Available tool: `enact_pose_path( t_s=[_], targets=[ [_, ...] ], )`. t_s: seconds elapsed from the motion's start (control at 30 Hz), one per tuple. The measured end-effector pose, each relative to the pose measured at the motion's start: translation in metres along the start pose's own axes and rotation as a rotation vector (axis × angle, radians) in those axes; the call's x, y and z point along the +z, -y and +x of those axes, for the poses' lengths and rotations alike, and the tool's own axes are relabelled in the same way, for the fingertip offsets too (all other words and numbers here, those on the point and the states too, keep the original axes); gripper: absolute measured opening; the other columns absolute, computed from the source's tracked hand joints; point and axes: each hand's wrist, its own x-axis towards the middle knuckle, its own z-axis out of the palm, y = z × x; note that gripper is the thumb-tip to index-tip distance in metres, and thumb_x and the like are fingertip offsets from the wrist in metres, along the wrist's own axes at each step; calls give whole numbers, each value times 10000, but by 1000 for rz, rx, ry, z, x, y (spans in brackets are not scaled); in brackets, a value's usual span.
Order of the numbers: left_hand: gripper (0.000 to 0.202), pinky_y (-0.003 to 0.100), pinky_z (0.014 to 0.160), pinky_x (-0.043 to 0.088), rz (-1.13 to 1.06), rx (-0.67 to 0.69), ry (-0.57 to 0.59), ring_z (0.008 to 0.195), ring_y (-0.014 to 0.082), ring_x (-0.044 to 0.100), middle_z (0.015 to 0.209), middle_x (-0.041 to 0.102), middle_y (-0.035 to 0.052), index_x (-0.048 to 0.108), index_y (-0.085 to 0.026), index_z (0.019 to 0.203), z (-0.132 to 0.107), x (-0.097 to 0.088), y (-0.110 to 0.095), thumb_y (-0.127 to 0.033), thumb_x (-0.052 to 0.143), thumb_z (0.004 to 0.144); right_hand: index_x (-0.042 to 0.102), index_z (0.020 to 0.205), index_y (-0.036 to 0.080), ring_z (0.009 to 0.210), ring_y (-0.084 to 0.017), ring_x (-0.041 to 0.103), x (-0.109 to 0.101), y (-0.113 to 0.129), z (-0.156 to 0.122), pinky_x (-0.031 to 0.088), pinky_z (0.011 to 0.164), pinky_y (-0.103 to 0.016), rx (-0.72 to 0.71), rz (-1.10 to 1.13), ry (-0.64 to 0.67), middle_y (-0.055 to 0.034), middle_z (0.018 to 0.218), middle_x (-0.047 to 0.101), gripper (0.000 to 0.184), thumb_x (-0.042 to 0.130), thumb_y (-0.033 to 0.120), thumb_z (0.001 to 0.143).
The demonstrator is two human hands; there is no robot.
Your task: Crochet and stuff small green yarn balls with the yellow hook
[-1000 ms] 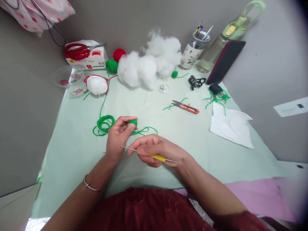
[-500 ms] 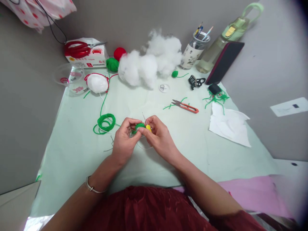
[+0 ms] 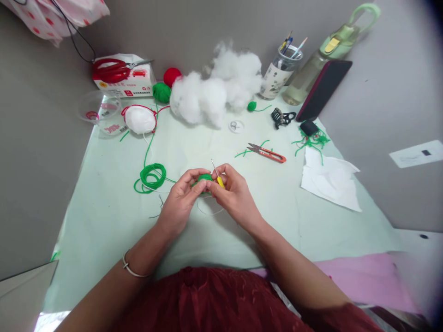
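Observation:
Both hands meet over the front middle of the table. My left hand is closed on a small green crochet piece, partly hidden by the fingers. My right hand grips a crochet hook with a yellow handle, its metal shaft pointing up and away; its thumb also touches the crochet piece. Green yarn runs left from the piece to a loose coil of green yarn. A thin white thread loops below the fingers.
Orange thread snips lie right of the hands, near yarn scraps. White stuffing is heaped at the back, beside green and red yarn balls. A pen cup, bottle and phone stand back right; white paper lies right.
Both hands have shifted slightly right and away from me with the crochet piece. The hook is tilted a little differently and sits farther right.

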Motion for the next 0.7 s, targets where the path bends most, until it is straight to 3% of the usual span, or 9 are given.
enact_pose_path(
  t_s=[0.13, 0.23, 0.5, 0.7],
  targets=[
    [248, 260, 786, 529, 12, 1, -65, 768, 126, 631, 921, 716, 17, 737, -182, 1033, 1, -2, 2, -324, 814, 844, 537, 924, 211, 486, -57, 389, -2, 7, -2, 275, 469, -214, -4, 5, 63, 79, 667, 571, 210, 641, 394, 940],
    [248, 273, 766, 539, 65, 48, -101, 750, 130, 638, 907, 711, 16, 727, -181, 1017, 2, -5, 3, -316, 814, 828, 604, 984, 190, 453, -58, 380, -6, 14, -5, 268, 452, -213, 33, 13, 114, 73, 619, 573, 192, 545, 372, 995],
    [162, 294, 812, 546, 231, 162, -183, 843, 172, 686, 882, 733, 29, 731, -192, 948, 4, -12, 1, -265, 788, 815, 705, 1017, 142, 361, -49, 298, -15, 20, -4, 219, 425, -207, 265, 145, 363, 91, 456, 536, 206, 572, 263, 915],
    [156, 294, 784, 559, 334, 182, -190, 837, 179, 709, 869, 752, 34, 721, -189, 955, 0, -8, -4, -265, 765, 826, 715, 993, 131, 344, -50, 276, -15, 17, 0, 187, 402, -199, 341, 197, 395, 88, 437, 529, 217, 583, 265, 883]
  ],
)
